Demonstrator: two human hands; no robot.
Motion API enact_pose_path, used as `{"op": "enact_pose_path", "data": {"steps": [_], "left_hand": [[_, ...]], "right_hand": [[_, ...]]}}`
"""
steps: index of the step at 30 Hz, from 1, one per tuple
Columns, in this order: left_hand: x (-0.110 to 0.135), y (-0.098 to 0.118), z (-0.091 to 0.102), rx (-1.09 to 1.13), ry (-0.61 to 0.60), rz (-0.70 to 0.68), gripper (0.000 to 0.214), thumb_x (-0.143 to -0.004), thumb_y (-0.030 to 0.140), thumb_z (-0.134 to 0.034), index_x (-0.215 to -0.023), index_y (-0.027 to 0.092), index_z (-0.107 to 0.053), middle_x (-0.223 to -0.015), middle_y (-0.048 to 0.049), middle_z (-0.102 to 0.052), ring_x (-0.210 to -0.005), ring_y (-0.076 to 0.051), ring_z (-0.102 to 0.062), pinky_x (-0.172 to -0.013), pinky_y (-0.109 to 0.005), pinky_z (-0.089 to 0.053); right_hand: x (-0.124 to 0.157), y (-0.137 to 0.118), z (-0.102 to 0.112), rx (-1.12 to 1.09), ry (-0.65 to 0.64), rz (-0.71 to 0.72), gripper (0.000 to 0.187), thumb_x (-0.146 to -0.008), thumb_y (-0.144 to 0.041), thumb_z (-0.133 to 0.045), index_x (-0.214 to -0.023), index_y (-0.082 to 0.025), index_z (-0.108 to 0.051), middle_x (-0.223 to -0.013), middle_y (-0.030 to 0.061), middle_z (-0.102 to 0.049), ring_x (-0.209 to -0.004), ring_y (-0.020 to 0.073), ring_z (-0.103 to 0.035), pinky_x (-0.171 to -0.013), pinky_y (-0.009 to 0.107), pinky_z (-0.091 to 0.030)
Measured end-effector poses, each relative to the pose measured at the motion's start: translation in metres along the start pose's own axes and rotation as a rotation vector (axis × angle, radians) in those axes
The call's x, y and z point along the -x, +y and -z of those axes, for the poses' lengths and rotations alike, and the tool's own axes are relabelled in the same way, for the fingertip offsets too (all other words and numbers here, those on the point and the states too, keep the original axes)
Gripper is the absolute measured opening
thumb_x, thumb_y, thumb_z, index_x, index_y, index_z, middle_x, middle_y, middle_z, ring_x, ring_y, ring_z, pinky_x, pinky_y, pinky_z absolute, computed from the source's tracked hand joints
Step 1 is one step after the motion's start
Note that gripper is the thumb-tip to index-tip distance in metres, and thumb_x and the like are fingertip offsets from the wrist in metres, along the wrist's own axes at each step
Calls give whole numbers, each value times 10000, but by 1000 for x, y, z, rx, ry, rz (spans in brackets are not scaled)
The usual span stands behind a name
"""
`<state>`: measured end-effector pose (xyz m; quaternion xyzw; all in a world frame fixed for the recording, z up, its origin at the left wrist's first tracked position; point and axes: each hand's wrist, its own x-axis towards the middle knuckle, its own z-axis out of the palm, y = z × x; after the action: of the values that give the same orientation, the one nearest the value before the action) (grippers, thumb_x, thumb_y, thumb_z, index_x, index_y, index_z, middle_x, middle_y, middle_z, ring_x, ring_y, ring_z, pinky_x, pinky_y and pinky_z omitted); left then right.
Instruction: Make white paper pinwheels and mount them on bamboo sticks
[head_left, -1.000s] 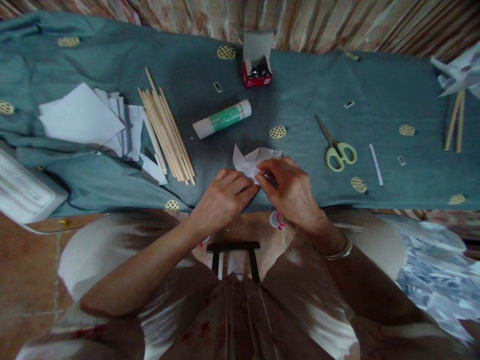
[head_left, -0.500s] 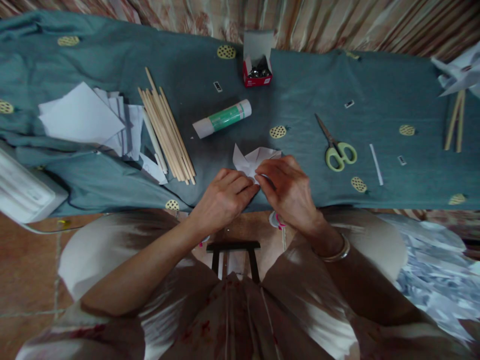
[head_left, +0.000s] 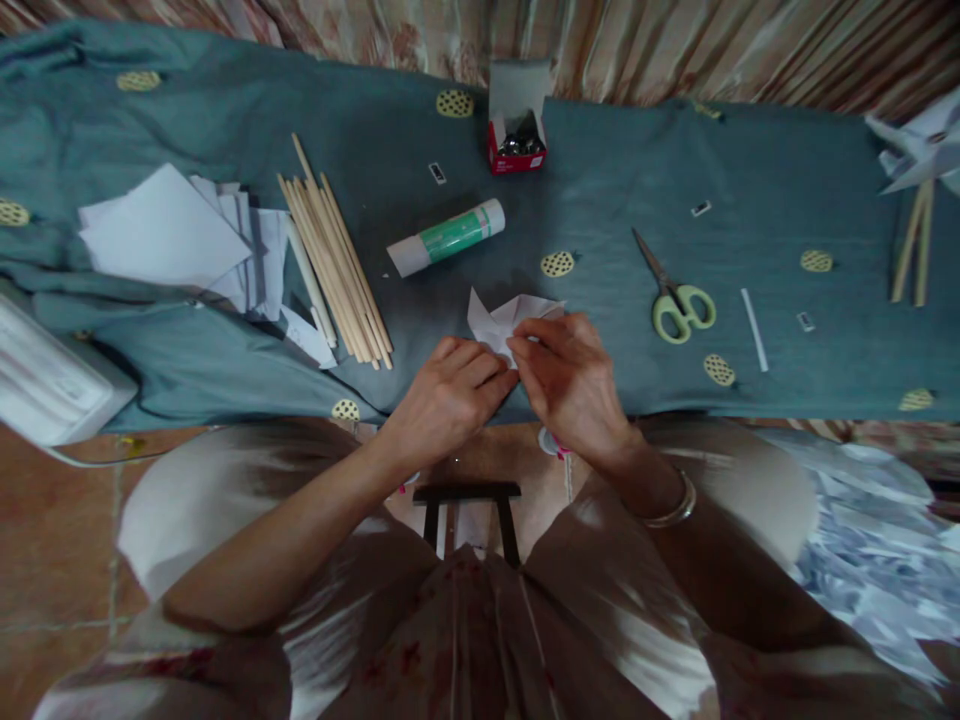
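A folded white paper piece (head_left: 496,318) lies at the near edge of a table covered with teal cloth (head_left: 615,180). My left hand (head_left: 448,396) is closed, its fingertips pressing the paper's near corner. My right hand (head_left: 571,378) pinches the paper's right side with curled fingers. The two hands meet over the paper and hide its near half. A metal bangle (head_left: 671,508) circles my right wrist.
A glue stick (head_left: 445,237) lies beyond the paper. Wooden sticks (head_left: 334,262) and white paper sheets (head_left: 180,240) lie to the left. Green-handled scissors (head_left: 673,293), a paper strip (head_left: 754,329) and a red box of clips (head_left: 516,135) are also on the cloth.
My right hand has shifted slightly left and up along the paper's edge. My left hand has stayed in place.
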<state>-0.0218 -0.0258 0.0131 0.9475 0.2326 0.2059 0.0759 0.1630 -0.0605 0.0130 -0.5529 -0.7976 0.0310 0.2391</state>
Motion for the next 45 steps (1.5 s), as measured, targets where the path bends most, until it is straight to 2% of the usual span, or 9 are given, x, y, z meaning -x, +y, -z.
{"op": "enact_pose_path", "data": {"steps": [7,13,20,23,28,32,39,45], "left_hand": [[0,0,-1,-7,43,-16,185,-1012,192,-506,-1022,130,-680,-925,-57,-710,-880,-200,-612,-782,-347,-458],[-2,1,1,-8,57,-14,174,-1002,167,-512,-977,132,-681,-889,-51,-700,-844,-189,-595,-763,-336,-444],[-2,1,1,20,28,6,183,-1000,182,-516,-932,144,-681,-877,-50,-692,-845,-190,-580,-770,-340,-435],[-2,1,2,25,20,5,183,-1000,175,-515,-924,142,-679,-881,-50,-689,-849,-189,-574,-767,-334,-432],[-1,1,3,21,11,18,189,-1004,178,-506,-934,141,-677,-862,-50,-679,-851,-193,-570,-768,-335,-431],[-1,0,2,7,51,10,180,-1004,182,-513,-953,137,-679,-841,-44,-679,-821,-184,-575,-750,-330,-421],[0,0,2,7,77,5,147,-986,173,-548,-1001,124,-686,-869,-53,-697,-838,-195,-591,-748,-339,-419],[1,-1,2,5,60,8,153,-990,180,-544,-1042,136,-680,-910,-58,-715,-859,-198,-604,-761,-347,-437]], "right_hand": [[0,-1,1,56,-7,59,244,-991,-136,-450,-964,-158,-692,-1038,91,-716,-926,250,-528,-781,393,-460],[0,-6,0,120,-60,56,251,-996,-129,-418,-974,-170,-665,-1013,95,-677,-932,259,-501,-764,401,-434],[4,-7,-5,119,-81,60,286,-1010,-160,-379,-1058,-193,-659,-1065,101,-655,-940,263,-519,-757,402,-432],[7,-9,-8,129,-68,54,292,-996,-139,-391,-1109,-175,-658,-1143,128,-657,-947,276,-538,-767,414,-434],[8,-7,-12,106,-34,41,284,-1003,-154,-407,-1117,-197,-663,-1160,111,-664,-951,262,-559,-781,407,-440],[9,-3,-9,62,4,72,273,-999,-152,-426,-1124,-140,-669,-1132,131,-691,-971,271,-552,-796,411,-456],[15,6,8,-78,58,-20,329,-944,-116,-481,-1195,-207,-673,-1194,98,-701,-1033,264,-616,-908,459,-501],[11,20,20,-119,164,-165,164,-938,-196,-547,-1011,-223,-691,-1077,79,-748,-983,250,-675,-905,453,-535]]}}
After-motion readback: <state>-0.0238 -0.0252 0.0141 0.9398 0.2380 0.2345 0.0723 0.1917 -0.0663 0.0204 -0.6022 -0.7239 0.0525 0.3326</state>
